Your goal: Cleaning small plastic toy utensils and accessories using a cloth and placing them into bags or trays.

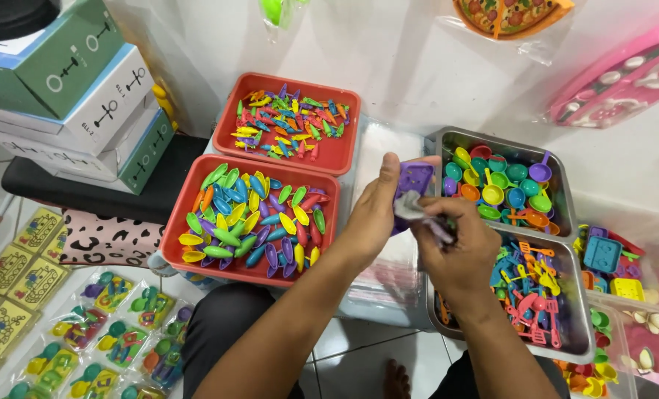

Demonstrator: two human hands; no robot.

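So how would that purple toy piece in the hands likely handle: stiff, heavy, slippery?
The purple toy piece looks like thin moulded plastic, so probably stiff and light. The left hand pinches it by one edge, which suggests little weight. Its smooth surface may be a bit slippery; the right hand steadies it.

A white tiled floor (359, 347) shows below, pale and evenly lit. Stacked green-and-white cardboard boxes (78, 96) sit on a black padded bench (100, 188) at the left — white sheeting (388, 59) covers the surface beyond, bright and shadowless.
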